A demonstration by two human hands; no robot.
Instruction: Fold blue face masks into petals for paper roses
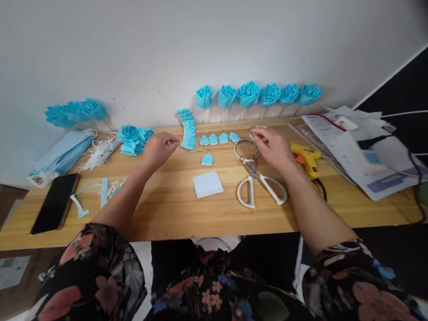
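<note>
My left hand (162, 147) hovers left of a frilled light-blue strip (188, 133), fingers pinched; whatever they hold is too small to make out. At the upper rim of one ring (246, 150) and against a second ring (253, 128), my right hand (271, 144) is closed, its fingertips partly hiding the second ring. Whether it grips that ring is unclear. Between my hands, several folded blue petal pieces (213, 139) lie in a row, with a single blue piece (207, 159) below. White-handled scissors (253, 170) lie nearer me, beside a pale square stack (208, 184).
Several blue paper roses (249, 95) on sticks lean against the wall; more roses (77, 113) stand left. Face masks (65, 154), white ear loops (98, 154), cut strips (104, 192) and a phone (55, 203) lie left. A yellow glue gun (311, 161) and papers (345, 146) lie right.
</note>
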